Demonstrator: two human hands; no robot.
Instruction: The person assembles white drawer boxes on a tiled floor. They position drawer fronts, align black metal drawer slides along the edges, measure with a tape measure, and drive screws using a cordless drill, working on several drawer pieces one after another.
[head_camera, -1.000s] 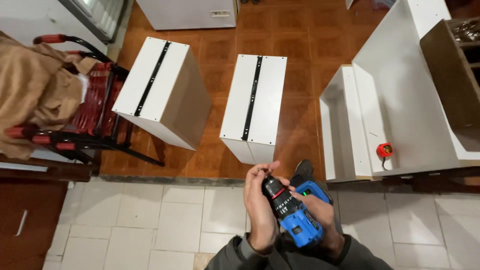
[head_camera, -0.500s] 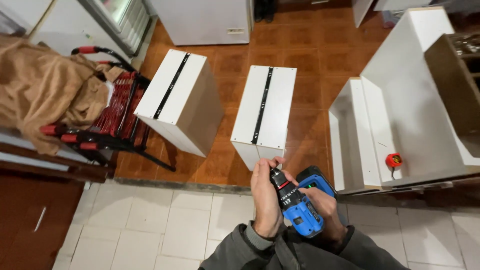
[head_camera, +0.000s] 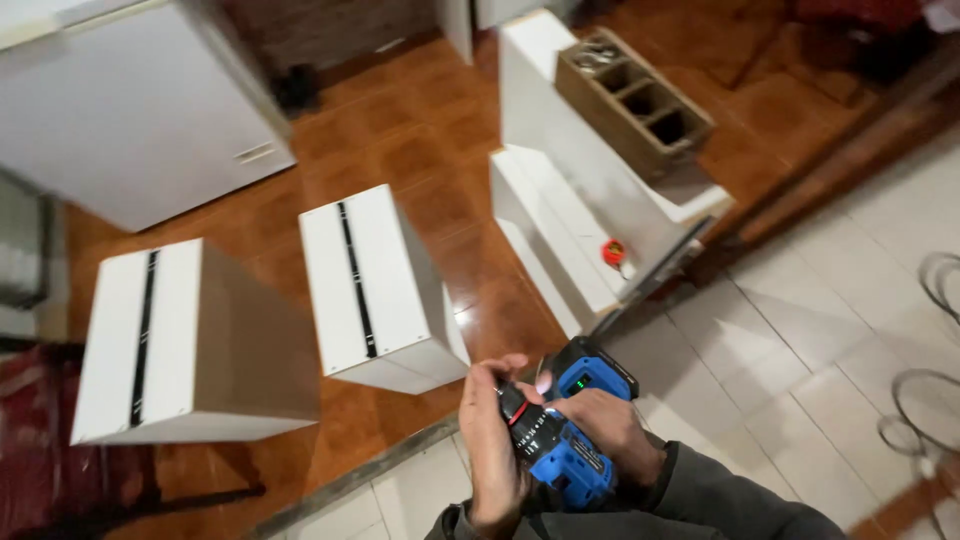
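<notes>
Two white cabinet boxes are seen lying on the brown tiled floor (head_camera: 420, 140), each crossed by a dark strip: the left cabinet box (head_camera: 180, 340) and the middle cabinet box (head_camera: 375, 290), set just beside one another with a narrow gap between. A larger white chest-like unit (head_camera: 140, 110) is placed beyond them at the upper left. To the right, an open white cabinet frame (head_camera: 570, 190) is laid on its side, and a brown wooden compartment tray (head_camera: 632, 98) is rested on top of it; a small red object (head_camera: 613, 252) is seen on the frame's lower panel. Pale floor tiles (head_camera: 800, 340) are spread across the lower right. At the bottom centre, a blue and black cordless drill (head_camera: 560, 445) is held between both hands, close to the body, over the edge where the two floors meet. The left hand (head_camera: 490, 450) is closed around the drill's front end near the chuck, and the right hand (head_camera: 610, 435) is wrapped around its handle, with the blue battery base showing above the fingers. Grey sleeves (head_camera: 730, 500) are visible at the wrists.
</notes>
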